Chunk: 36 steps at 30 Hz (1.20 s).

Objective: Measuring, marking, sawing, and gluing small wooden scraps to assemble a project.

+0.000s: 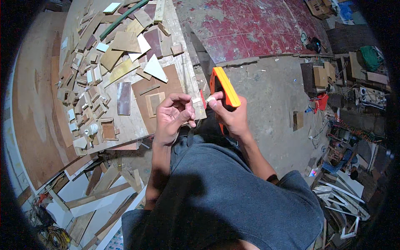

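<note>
My right hand (234, 118) is closed around the orange and black handle (227, 86) of a hand saw. The saw's dark blade (201, 52) points away from me past the table's right edge. Between that hand's thumb and fingertip sits a small pale piece (210, 99), probably wood. My left hand (173, 117) is raised over the near right corner of the work table, palm up, fingers curved and apart. Another small pale bit (196, 100) shows beside its index fingertip; whether they touch is unclear. Beyond this hand, a small square wooden frame (154, 104) rests on a brown board (171, 79).
Many wood offcuts (125, 41) cover the table's far and left parts, with a white triangular piece (156, 68) among them. A large plywood sheet (35, 104) stands at the left. Planks (100, 196) lie below left; white frame strips (339, 196) are piled at right.
</note>
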Available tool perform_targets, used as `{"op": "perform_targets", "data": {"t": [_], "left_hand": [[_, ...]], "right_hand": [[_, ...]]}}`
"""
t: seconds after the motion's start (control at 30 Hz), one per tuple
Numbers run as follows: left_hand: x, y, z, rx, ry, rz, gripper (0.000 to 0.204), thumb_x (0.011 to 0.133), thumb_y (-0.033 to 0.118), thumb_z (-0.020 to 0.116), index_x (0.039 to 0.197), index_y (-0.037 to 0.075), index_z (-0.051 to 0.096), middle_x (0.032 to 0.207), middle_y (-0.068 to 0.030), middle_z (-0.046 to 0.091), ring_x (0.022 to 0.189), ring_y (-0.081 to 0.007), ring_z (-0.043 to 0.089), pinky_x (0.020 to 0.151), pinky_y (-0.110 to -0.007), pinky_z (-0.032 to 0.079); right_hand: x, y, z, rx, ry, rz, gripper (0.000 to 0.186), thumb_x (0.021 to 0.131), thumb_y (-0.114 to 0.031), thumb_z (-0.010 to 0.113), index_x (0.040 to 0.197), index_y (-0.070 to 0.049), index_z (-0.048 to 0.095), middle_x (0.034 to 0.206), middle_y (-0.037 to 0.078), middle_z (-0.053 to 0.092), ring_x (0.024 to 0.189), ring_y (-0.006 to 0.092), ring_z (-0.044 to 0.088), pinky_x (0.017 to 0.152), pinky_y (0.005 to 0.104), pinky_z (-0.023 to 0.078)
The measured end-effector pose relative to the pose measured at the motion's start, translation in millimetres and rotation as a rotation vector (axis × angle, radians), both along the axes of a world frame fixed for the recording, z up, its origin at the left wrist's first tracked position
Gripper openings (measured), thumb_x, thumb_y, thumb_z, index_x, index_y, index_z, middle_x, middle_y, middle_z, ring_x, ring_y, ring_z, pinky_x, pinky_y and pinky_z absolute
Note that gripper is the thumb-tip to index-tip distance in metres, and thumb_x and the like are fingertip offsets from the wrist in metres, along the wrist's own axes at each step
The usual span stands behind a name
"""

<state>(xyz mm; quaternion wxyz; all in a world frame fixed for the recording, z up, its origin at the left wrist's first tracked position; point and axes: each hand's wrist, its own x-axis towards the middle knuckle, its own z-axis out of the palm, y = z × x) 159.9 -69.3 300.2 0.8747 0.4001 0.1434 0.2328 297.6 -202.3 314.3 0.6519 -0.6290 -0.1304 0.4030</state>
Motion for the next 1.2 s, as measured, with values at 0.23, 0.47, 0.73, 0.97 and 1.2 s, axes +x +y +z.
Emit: {"op": "perform_targets", "data": {"t": [0.23, 0.47, 0.73, 0.97, 1.2], "left_hand": [[1, -5, -3, 0.106, 0.139, 0.129, 0.018, 0.090, 0.005, 0.070, 0.105, -0.005, 0.066, 0.084, -0.0103, 0.067, 0.067, -0.0134, 0.064, 0.060, -0.025, 0.057], [-4, -5, 6, -0.171, 0.049, 0.129, 0.029, 0.096, 0.021, 0.065, 0.108, -0.005, 0.067, 0.078, -0.0072, 0.064, 0.064, -0.0143, 0.062, 0.051, -0.023, 0.050], [-8, -8, 19, -0.078, 0.042, 0.204, 0.031, 0.094, 0.016, 0.067, 0.116, -0.006, 0.062, 0.078, -0.0057, 0.060, 0.065, -0.0145, 0.061, 0.051, -0.024, 0.052], [-5, -11, 28, -0.031, -0.027, 0.200, 0.055, 0.083, 0.002, 0.071, 0.131, -0.006, 0.048, 0.083, -0.0093, 0.060, 0.066, -0.0120, 0.060, 0.053, -0.022, 0.054], [1, -10, 26, -0.005, -0.127, 0.173, 0.061, 0.079, 0.003, 0.071, 0.132, -0.007, 0.044, 0.082, -0.0087, 0.057, 0.064, -0.0111, 0.058, 0.051, -0.023, 0.054]], "right_hand": [[2, -2, 6, 0.021, 0.040, 0.017, 0.016, 0.087, -0.013, 0.076, 0.093, -0.001, 0.068, 0.068, -0.006, 0.058, 0.058, 0.0016, 0.049, 0.052, 0.0201, 0.039], [0, 0, 9, 0.041, 0.062, 0.067, 0.015, 0.087, -0.012, 0.075, 0.094, -0.001, 0.068, 0.072, -0.005, 0.060, 0.062, 0.0021, 0.051, 0.054, 0.0199, 0.040], [1, -2, 6, 0.055, 0.048, 0.089, 0.015, 0.087, -0.012, 0.075, 0.094, -0.002, 0.068, 0.069, -0.006, 0.058, 0.058, 0.0020, 0.050, 0.051, 0.0204, 0.039], [6, -2, 3, 0.053, 0.050, 0.099, 0.016, 0.086, -0.014, 0.076, 0.094, -0.003, 0.067, 0.069, -0.006, 0.058, 0.057, 0.0019, 0.049, 0.051, 0.0204, 0.039], [14, 1, 5, 0.079, 0.045, 0.109, 0.016, 0.086, -0.013, 0.076, 0.094, -0.003, 0.067, 0.071, -0.005, 0.059, 0.059, 0.0019, 0.049, 0.052, 0.0204, 0.039]]}}
